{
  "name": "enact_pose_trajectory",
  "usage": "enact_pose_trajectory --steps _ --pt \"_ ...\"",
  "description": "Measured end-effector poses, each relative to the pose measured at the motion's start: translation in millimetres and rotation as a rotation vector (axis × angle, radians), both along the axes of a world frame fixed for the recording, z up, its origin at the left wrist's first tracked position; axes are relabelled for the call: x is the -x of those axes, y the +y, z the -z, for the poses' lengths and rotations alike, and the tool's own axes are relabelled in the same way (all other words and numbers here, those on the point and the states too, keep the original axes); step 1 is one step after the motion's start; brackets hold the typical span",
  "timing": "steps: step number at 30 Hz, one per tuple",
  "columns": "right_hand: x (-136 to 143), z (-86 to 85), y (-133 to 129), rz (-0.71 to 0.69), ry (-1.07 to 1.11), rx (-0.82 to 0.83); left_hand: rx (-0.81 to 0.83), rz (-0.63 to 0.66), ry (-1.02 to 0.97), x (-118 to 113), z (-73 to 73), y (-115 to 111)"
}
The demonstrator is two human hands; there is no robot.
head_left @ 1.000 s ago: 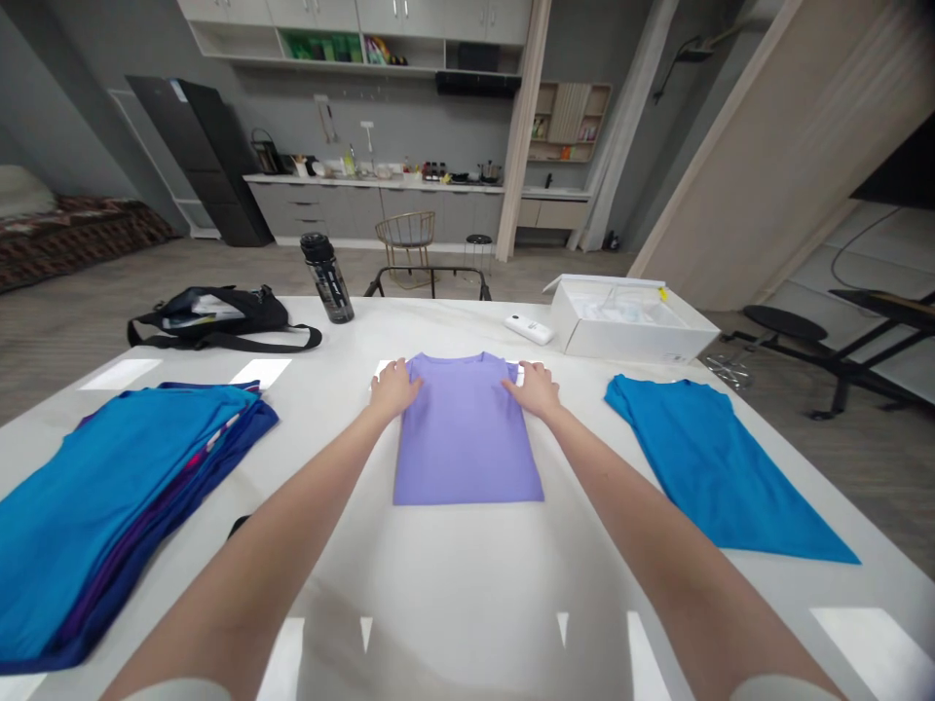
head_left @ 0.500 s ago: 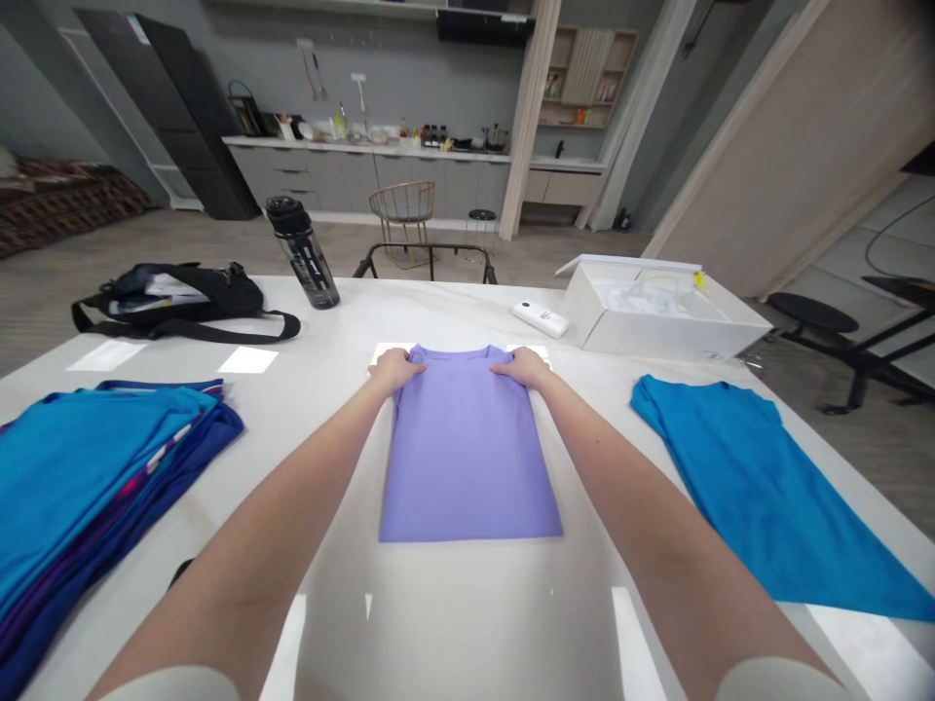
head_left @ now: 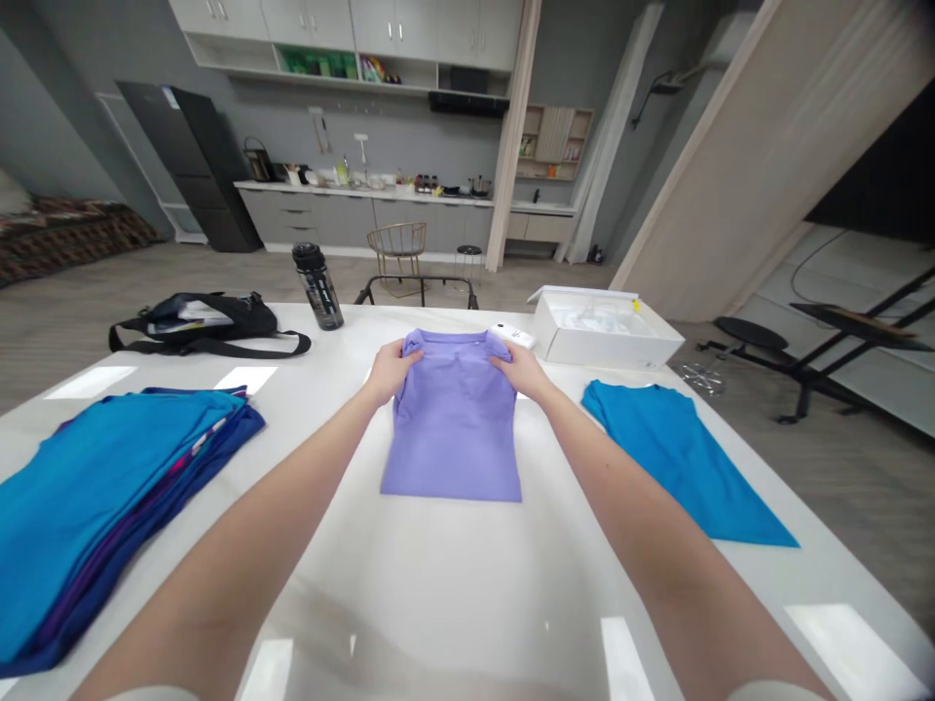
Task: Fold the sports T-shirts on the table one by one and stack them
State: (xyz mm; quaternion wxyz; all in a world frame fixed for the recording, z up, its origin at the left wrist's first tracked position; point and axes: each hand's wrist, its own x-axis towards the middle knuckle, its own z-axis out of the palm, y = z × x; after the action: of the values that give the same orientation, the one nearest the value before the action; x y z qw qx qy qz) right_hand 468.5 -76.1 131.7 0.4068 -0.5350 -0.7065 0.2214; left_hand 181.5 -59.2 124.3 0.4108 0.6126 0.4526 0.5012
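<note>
A lilac T-shirt (head_left: 453,428), folded to a narrow rectangle, is in front of me on the white table (head_left: 438,574). My left hand (head_left: 392,371) pinches its left shoulder beside the collar, and my right hand (head_left: 524,370) pinches the right shoulder. The collar end is raised towards me, while the lower part with the hem rests on the tabletop. A blue folded T-shirt (head_left: 679,458) lies to the right of my right forearm. To the left is a stack of folded clothes (head_left: 124,467), bright blue on top with purple and navy below.
Behind the shirt's right shoulder is a white remote-like device (head_left: 512,336), partly hidden. An open white box (head_left: 606,336) stands at the back right. A black bottle (head_left: 318,287) and a black strapped bag (head_left: 205,321) are at the back left. A chair (head_left: 416,287) stands beyond the far edge.
Both hands have lifted the lilac T-shirt's collar end off the table, and its upper part now creases. The camera view has tilted up, showing more of the kitchen cabinets.
</note>
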Motion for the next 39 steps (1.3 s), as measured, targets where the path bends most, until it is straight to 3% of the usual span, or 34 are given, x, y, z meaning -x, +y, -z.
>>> enact_pose_trajectory --steps 6,13,18,23,27,30,34,39 --pt "-22 -65.7 -96 0.037 -0.055 -0.103 -0.347 -0.055 0.378 -34 -64.8 -84" --pt "-96 -146.6 -206 0.124 0.022 -0.226 -0.503 -0.003 0.228 -85 -135.0 -157" --pt "-158 -187.8 -278 0.237 0.039 -0.293 -0.480 0.163 0.079 -136 -165.8 -207" --pt "-211 -203.7 -326 0.372 0.031 -0.333 -0.443 0.311 -0.070 -204 -178.2 -240" --pt "-253 -199.8 -339 0.436 0.016 -0.323 -0.340 0.398 -0.141 -258 -168.4 -237" --pt "-287 -183.9 -331 0.478 -0.030 -0.270 -0.259 0.430 -0.129 -297 -144.3 -222" --pt "-338 -138.7 -295 0.507 -0.062 -0.157 -0.116 0.450 -0.104 -349 -89.4 -185" --pt "-398 -57.7 -219 0.518 -0.117 -0.002 0.004 0.403 -0.071 -410 0.7 -114"
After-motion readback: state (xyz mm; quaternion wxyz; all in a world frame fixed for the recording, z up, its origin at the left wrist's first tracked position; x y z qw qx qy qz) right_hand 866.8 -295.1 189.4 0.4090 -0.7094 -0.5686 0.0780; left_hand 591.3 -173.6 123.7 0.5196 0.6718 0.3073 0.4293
